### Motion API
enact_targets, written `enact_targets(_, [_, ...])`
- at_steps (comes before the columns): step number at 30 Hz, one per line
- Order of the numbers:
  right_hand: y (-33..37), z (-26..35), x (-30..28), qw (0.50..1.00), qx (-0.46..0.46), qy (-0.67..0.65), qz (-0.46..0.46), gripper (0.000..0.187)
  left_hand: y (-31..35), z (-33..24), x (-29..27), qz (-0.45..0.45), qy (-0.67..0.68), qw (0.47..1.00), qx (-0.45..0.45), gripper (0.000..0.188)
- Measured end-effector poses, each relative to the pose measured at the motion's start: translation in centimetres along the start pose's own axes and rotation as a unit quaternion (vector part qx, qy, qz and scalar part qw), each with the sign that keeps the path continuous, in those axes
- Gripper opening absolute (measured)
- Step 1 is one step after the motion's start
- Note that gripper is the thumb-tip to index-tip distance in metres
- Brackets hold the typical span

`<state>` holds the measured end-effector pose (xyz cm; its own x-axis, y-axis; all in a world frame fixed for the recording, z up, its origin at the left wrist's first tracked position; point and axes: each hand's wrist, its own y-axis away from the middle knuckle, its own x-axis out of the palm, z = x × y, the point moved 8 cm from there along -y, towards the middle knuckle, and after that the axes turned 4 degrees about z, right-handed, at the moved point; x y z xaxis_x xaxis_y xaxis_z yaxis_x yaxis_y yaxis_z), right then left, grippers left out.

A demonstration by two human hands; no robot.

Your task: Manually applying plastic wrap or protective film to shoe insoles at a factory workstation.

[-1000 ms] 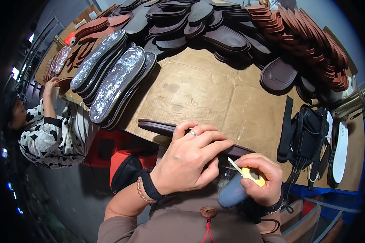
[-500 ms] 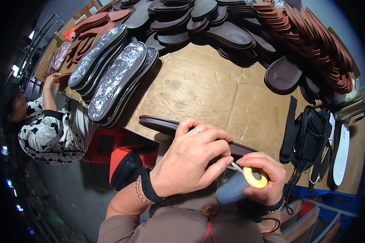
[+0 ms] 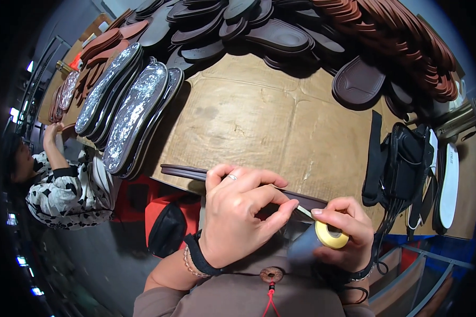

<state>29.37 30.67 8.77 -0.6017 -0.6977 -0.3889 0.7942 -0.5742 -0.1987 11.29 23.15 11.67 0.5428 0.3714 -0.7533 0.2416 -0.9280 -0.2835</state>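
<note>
A dark brown shoe sole pair [image 3: 181, 171], seen edge-on, lies along the near edge of the table. My left hand [image 3: 232, 211] reaches over it, its outer fingers on or just above the soles. Thumb and forefinger of that hand pinch the end of a narrow pale strip of tape [image 3: 304, 211]. The strip runs to a yellow tape roll [image 3: 341, 242] gripped by my right hand [image 3: 354, 232], whose thumb is at the strip. Below the roll is a blurred bluish-grey piece [image 3: 303, 245] that I cannot make out.
Film-wrapped soles [image 3: 135, 119] are stacked at left. Dark soles [image 3: 280, 39] heap at the back, reddish-brown ones [image 3: 402, 47] at back right. A black bag [image 3: 407, 158] and a white sole [image 3: 448, 185] lie right. A co-worker [image 3: 63, 185] sits at far left beside red stools [image 3: 153, 208].
My left thumb and forefinger have drawn slightly away from the other fingers, still pinching the strip. The roll has turned a little in my right hand. The view has shifted slightly.
</note>
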Motion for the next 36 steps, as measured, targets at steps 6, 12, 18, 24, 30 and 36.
enact_targets(6, [0.06, -0.08, -0.16, 0.999, 0.014, 0.033, 0.003, 0.061, -0.08, -0.02, 0.33, -0.013, -0.009, 1.000, -0.003, 0.013])
enact_targets(12, [0.21, -0.31, -0.24, 0.999, 0.024, 0.034, -0.005, 0.057, -0.27, 0.15, 0.39, 0.003, -0.007, 1.000, -0.001, 0.015])
enact_targets(18, [0.57, -0.40, -0.46, 0.999, 0.015, 0.041, -0.023, 0.056, -0.28, 0.10, 0.49, 0.002, -0.013, 1.000, 0.004, 0.016])
enact_targets(24, [0.64, -0.31, -0.25, 0.996, 0.001, 0.084, -0.026, 0.055, -0.28, -0.02, 0.76, 0.012, -0.020, 1.000, 0.000, 0.018])
enact_targets(30, [0.30, -0.08, -0.12, 0.996, 0.002, 0.084, -0.021, 0.052, -0.30, -0.16, 0.71, 0.005, -0.019, 1.000, -0.005, 0.018])
enact_targets(36, [-0.30, 0.25, -0.25, 0.995, 0.001, 0.096, -0.024, 0.047, -0.39, -0.19, 0.80, 0.010, -0.026, 0.999, -0.016, 0.019])
